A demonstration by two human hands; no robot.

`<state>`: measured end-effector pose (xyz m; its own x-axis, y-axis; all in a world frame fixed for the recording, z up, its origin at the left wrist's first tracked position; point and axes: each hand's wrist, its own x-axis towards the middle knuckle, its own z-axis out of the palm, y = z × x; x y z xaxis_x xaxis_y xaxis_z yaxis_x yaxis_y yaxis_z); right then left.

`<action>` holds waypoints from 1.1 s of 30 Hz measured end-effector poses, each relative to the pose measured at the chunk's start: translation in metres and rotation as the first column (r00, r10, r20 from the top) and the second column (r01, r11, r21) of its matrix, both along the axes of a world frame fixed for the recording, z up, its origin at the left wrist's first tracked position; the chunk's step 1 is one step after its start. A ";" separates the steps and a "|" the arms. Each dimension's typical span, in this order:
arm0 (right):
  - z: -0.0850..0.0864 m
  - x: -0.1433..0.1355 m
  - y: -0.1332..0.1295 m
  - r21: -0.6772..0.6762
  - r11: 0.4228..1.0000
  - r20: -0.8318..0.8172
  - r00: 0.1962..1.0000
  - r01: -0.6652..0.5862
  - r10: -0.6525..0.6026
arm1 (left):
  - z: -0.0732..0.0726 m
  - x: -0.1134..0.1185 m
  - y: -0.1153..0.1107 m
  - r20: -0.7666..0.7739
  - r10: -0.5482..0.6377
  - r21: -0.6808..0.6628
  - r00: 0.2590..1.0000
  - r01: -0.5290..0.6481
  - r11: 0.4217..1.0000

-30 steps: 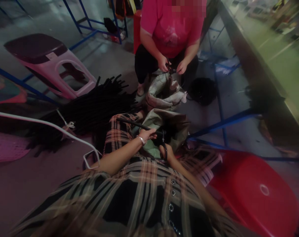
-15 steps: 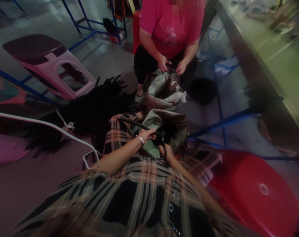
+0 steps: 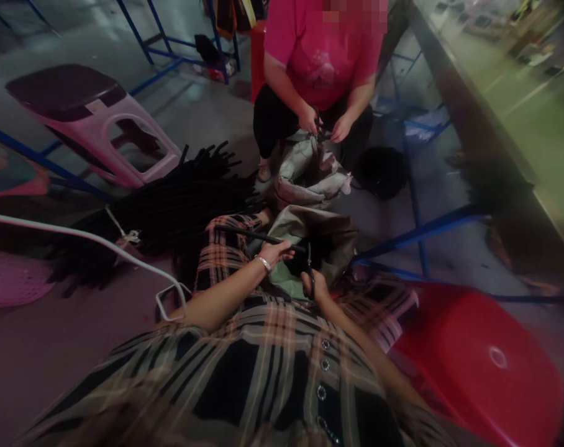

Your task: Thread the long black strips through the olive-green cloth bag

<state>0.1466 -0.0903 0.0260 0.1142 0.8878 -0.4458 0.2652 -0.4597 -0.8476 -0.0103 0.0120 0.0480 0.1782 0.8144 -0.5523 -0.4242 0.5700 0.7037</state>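
Note:
My left hand (image 3: 278, 252), with a silver bracelet at the wrist, is closed around a thin black tube (image 3: 249, 233). The tube stretches leftward over my plaid-covered knee, and its right end lies near the scissor blades. In my right hand (image 3: 315, 285) are black-handled scissors (image 3: 309, 268), their blades pointing up beside the tube end. Beneath both hands a greenish cloth sack (image 3: 289, 220) gapes, with dark contents I cannot make out. A large bundle of black tubes (image 3: 189, 192) lies on the floor to the left, tied with a pale string (image 3: 130, 237).
Opposite, a person in a pink shirt (image 3: 322, 56) works with scissors above a whitish sack (image 3: 294, 171). A pink stool (image 3: 137, 136) stands left, a red stool (image 3: 496, 354) right. Blue metal frames (image 3: 417, 233) support the long table (image 3: 491, 118). A white cable (image 3: 90, 233) crosses the left side.
The black tube has shifted slightly, its left part reaching further left over the knee. The scissors have turned a little in my right hand. Across from me, the person's hands moved slightly.

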 end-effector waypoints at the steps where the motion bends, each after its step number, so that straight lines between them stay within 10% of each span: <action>1: 0.004 0.000 0.001 -0.007 1.000 -0.006 1.000 -0.002 0.002 | 0.001 0.000 0.000 0.012 0.011 0.003 1.000 -0.011 1.000; 13: 0.007 -0.002 0.002 -0.020 0.978 -0.065 0.976 -0.209 0.207 | 0.012 0.007 -0.005 0.071 0.012 0.010 0.997 -0.013 1.000; 33: 0.010 -0.003 0.004 -0.006 0.983 -0.037 0.982 -0.185 0.185 | 0.000 0.016 -0.016 0.070 -0.049 0.015 0.996 0.049 0.999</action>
